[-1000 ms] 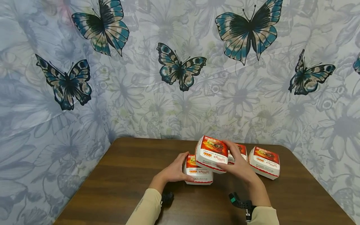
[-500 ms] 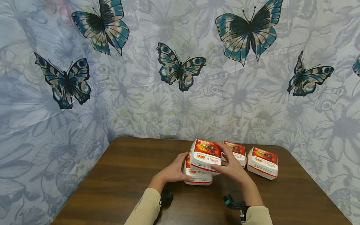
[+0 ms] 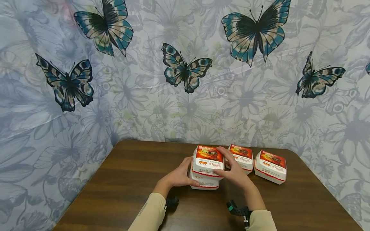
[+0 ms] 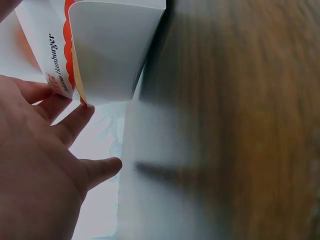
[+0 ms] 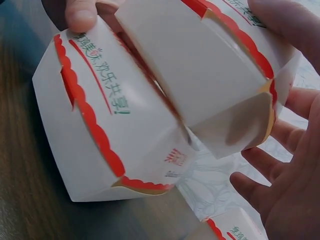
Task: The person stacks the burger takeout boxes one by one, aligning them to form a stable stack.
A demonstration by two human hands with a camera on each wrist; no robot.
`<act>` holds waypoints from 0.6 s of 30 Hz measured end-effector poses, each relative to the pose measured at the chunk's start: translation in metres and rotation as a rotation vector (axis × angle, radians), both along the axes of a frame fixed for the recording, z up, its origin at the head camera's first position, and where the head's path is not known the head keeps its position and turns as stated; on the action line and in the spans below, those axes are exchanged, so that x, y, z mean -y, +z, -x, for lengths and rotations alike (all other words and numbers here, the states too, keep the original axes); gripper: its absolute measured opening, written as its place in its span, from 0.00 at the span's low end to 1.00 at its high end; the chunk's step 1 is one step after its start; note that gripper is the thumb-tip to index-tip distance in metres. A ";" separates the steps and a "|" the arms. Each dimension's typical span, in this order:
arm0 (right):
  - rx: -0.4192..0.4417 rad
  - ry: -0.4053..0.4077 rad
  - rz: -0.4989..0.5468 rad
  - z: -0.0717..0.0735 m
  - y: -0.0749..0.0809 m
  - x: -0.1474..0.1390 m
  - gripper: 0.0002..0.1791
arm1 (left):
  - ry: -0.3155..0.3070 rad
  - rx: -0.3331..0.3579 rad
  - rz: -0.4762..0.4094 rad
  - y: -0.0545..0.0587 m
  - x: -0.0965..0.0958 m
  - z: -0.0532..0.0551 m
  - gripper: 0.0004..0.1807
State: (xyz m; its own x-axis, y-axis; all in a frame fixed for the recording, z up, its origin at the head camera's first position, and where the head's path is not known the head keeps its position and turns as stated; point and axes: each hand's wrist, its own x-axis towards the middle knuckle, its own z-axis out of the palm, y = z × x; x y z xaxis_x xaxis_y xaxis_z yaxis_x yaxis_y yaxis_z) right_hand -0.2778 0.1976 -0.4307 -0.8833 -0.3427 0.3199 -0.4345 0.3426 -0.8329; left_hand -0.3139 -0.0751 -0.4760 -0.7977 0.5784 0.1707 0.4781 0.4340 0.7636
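Observation:
In the head view, a white hamburger box [image 3: 209,162] with a red burger picture sits over a lower hamburger box [image 3: 204,183], nearly lined up with it. My right hand [image 3: 238,175] grips the upper box, thumb at its front and fingers around the right side. Around the left side of the lower box, my left hand [image 3: 180,175] has its thumb at the front corner. Seen from the right wrist, the upper box [image 5: 195,65] is tilted, meeting the lower box [image 5: 120,90] along an edge. The left wrist view shows fingertips against a box [image 4: 115,50] with "Hamburger" lettering.
Two more hamburger boxes stand to the right on the brown wooden table: a nearer-to-hand box [image 3: 241,157] just behind my right fingers, and a farther-right box [image 3: 271,166] set at an angle. A butterfly-print cloth [image 3: 185,122] hangs behind the table's back edge.
My right hand has brought the upper box left and down, from overlapping the lower box's right part to nearly directly over it. My left hand has stayed at the lower box.

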 end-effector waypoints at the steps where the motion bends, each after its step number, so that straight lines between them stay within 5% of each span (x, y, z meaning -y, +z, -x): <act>1: -0.001 0.003 -0.001 0.000 0.000 0.001 0.45 | -0.002 -0.002 0.000 0.000 0.000 0.000 0.64; 18: 0.016 0.036 -0.016 0.002 -0.004 0.006 0.43 | -0.003 0.011 -0.015 -0.001 -0.002 0.000 0.66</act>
State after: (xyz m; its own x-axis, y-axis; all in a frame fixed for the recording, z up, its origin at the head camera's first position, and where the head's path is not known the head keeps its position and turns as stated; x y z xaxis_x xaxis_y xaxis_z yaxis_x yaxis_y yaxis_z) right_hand -0.2795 0.1917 -0.4344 -0.8751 -0.3793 0.3004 -0.4339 0.3403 -0.8342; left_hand -0.3141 -0.0733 -0.4770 -0.7977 0.5785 0.1703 0.4709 0.4210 0.7753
